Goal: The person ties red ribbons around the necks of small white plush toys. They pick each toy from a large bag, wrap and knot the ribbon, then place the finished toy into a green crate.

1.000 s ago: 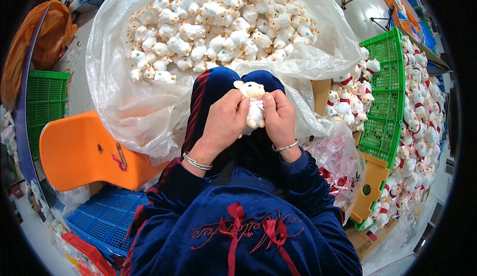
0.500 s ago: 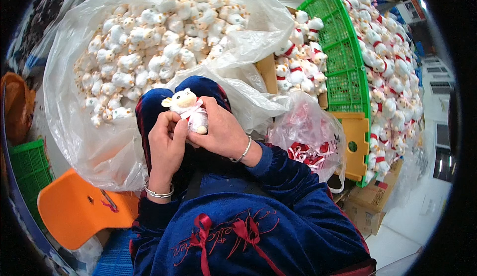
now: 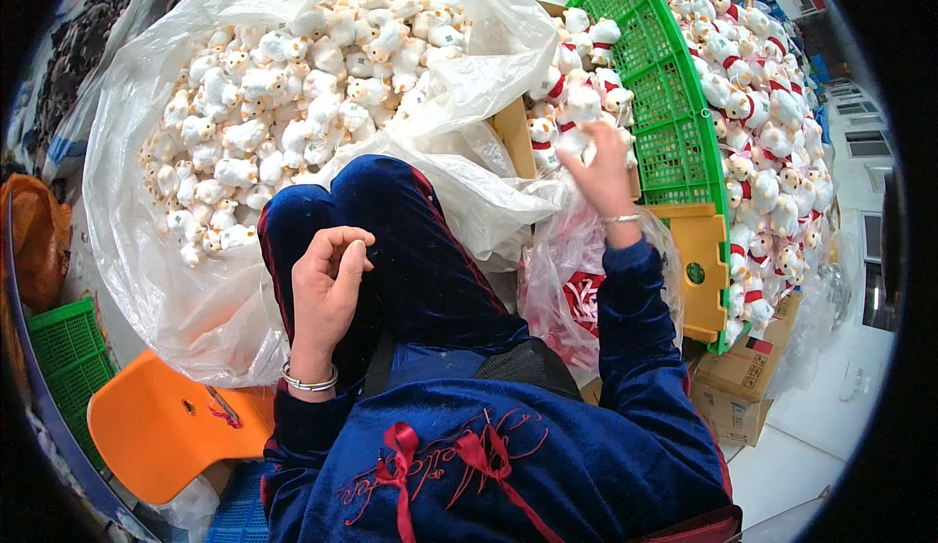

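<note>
My right hand (image 3: 603,174) is over the cardboard box (image 3: 514,138) of small white plush animals with red ribbons at their necks. Its thumb stands apart from the slightly blurred fingers, and nothing shows in its grasp. Just beyond the fingertips is a blurred white plush animal (image 3: 583,104). Above my lap, my left hand (image 3: 330,284) is loosely closed, fingers curled toward the thumb, with nothing visible in it. Beneath my right forearm is a clear plastic bag (image 3: 547,284) holding red and pale ribbon pieces.
A large translucent plastic bag (image 3: 122,172) full of plush animals without ribbons lies ahead on the left. On the right, a green crate wall (image 3: 674,104) stands before a heap of ribboned plush animals (image 3: 762,133). An orange chair (image 3: 147,426) is at my lower left.
My right hand has left the left hand and moved right, over the cardboard box. The ribboned plush animal is gone from between my hands. My left hand stays above my lap.
</note>
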Demonstrator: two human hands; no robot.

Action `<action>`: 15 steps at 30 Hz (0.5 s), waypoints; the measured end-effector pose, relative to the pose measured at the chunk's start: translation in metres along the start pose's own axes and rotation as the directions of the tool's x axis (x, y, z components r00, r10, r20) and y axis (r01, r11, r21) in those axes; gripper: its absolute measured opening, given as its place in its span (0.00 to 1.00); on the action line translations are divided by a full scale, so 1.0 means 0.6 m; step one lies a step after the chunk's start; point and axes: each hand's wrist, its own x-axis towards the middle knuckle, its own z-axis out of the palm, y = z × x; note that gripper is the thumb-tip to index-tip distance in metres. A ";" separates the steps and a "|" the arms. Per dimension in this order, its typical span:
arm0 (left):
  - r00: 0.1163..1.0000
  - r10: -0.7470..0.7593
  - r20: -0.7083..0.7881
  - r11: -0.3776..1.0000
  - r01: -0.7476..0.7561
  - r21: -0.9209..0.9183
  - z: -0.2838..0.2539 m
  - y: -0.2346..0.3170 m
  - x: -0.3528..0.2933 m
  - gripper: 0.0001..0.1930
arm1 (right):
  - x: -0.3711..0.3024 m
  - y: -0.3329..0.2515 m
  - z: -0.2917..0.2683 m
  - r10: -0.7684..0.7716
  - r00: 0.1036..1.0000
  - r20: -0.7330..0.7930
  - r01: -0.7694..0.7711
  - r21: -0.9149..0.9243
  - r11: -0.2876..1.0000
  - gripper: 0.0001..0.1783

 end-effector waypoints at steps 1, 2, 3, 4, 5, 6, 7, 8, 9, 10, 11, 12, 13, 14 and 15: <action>1.000 -0.013 0.005 1.000 0.013 0.011 0.002 -0.003 0.001 0.07 | -0.021 -0.016 0.015 0.012 0.996 0.092 -0.024 0.125 0.992 0.30; 1.000 -0.028 0.009 0.999 0.028 0.021 0.004 -0.004 0.002 0.07 | -0.041 -0.035 0.029 0.012 0.983 0.186 -0.058 0.244 0.968 0.27; 0.999 -0.028 0.025 0.999 0.027 0.046 0.004 -0.005 0.003 0.07 | -0.061 -0.056 0.040 0.034 0.955 0.296 -0.128 0.305 0.944 0.23; 0.999 -0.031 0.041 0.997 0.028 0.071 0.004 -0.005 0.005 0.07 | -0.081 -0.076 0.049 0.048 0.913 0.406 -0.205 0.355 0.912 0.19; 0.998 -0.037 0.045 0.995 0.033 0.096 0.001 -0.006 0.003 0.07 | -0.095 -0.095 0.055 0.015 0.905 0.425 -0.189 0.369 0.910 0.18; 0.999 -0.029 0.029 0.996 0.026 0.088 -0.001 -0.007 0.002 0.07 | -0.106 -0.113 0.057 -0.019 0.896 0.445 -0.171 0.384 0.907 0.17; 1.000 -0.024 0.005 0.996 0.023 0.088 -0.006 -0.005 0.002 0.07 | -0.116 -0.132 0.061 -0.061 0.883 0.466 -0.153 0.408 0.900 0.16; 1.000 -0.017 -0.022 0.996 0.019 0.092 -0.015 -0.005 0.004 0.07 | -0.123 -0.144 0.064 -0.056 0.864 0.501 -0.180 0.411 0.894 0.16; 0.999 -0.011 -0.052 0.995 0.016 0.096 -0.024 -0.005 0.007 0.07 | -0.128 -0.146 0.063 -0.054 0.842 0.537 -0.206 0.412 0.888 0.15; 0.994 0.011 -0.104 0.998 -0.004 0.068 -0.035 -0.013 0.011 0.08 | -0.132 -0.147 0.067 -0.062 0.820 0.569 -0.227 0.422 0.878 0.15; 0.986 -0.017 -0.165 1.000 0.016 -0.005 -0.048 -0.014 0.015 0.08 | -0.136 -0.143 0.070 -0.061 0.823 0.565 -0.233 0.434 0.870 0.13; 0.971 -0.004 -0.239 1.000 -0.002 -0.024 -0.063 -0.017 0.021 0.09 | -0.141 -0.137 0.071 -0.022 0.830 0.557 -0.265 0.430 0.863 0.12; 0.952 0.011 -0.306 0.999 -0.025 -0.041 -0.079 -0.022 0.030 0.09 | -0.145 -0.128 0.069 0.028 0.862 0.506 -0.292 0.450 0.844 0.10; 0.927 0.019 -0.374 0.998 -0.042 -0.054 -0.098 -0.033 0.038 0.08 | -0.141 -0.112 0.059 0.082 0.861 0.501 -0.348 0.465 0.814 0.09; 0.919 -0.015 -0.394 0.997 -0.015 -0.072 -0.124 -0.054 0.049 0.08 | -0.158 -0.068 0.068 0.217 0.897 0.385 -0.400 0.499 0.769 0.07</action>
